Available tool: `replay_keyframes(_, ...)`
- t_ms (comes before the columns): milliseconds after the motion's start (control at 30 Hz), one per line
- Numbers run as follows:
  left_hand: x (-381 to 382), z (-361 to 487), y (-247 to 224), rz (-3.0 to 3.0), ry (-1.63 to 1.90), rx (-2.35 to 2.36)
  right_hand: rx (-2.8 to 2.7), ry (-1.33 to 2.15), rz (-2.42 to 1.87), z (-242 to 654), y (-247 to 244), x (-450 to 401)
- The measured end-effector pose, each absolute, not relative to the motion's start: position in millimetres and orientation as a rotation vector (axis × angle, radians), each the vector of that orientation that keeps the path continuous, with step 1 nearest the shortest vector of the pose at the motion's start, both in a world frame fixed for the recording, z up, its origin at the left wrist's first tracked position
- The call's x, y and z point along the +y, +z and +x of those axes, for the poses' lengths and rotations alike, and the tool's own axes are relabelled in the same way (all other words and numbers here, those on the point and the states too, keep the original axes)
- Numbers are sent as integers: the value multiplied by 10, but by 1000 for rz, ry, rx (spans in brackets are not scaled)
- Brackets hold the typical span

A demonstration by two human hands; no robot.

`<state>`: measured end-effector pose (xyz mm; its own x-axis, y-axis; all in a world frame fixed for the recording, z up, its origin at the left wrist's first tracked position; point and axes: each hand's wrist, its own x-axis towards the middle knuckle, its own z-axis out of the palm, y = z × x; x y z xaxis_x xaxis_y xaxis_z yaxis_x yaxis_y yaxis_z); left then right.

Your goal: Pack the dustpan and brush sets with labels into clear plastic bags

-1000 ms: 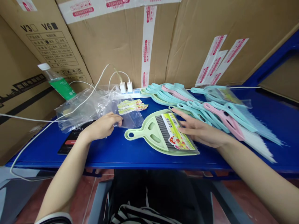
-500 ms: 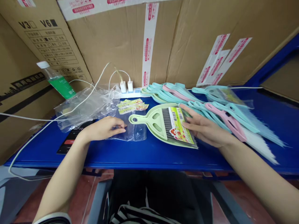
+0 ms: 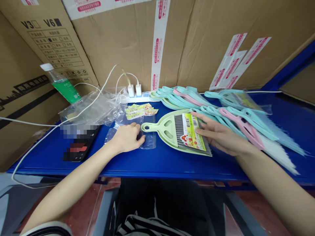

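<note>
A light green dustpan (image 3: 167, 129) lies in front of me with a grey-bristled brush (image 3: 178, 127) nested in it. A printed label card (image 3: 193, 134) covers part of the bristles. My right hand (image 3: 219, 132) grips the set at its wide right edge, fingers over the card. My left hand (image 3: 129, 137) is beside the tip of the handle, its fingers loosely bent and the thumb apart, with nothing visible in it. Under and beside this hand lies a clear plastic bag (image 3: 150, 141). Whether the hand touches the handle, I cannot tell.
Several blue and pink brush and dustpan sets (image 3: 236, 121) are piled at the right. Loose label cards (image 3: 139, 111) lie behind the bag. At the left are more plastic bags (image 3: 91, 106), a bottle (image 3: 65, 88), a phone (image 3: 91, 141) and a white cable (image 3: 86, 113). A power strip (image 3: 145, 96) stands behind.
My left hand has moved right, over the bag and up to the handle's end, uncovering more of the phone. My right hand keeps its grip on the dustpan set; the view has shifted slightly.
</note>
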<state>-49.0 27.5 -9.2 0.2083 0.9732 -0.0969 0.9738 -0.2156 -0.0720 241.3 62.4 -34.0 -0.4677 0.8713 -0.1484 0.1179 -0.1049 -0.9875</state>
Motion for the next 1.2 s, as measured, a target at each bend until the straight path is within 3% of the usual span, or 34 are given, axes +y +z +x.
replay_keyframes(1200,229,-576,-32,2424,253,1787,-1586,1731,-1006,2344,-405,623)
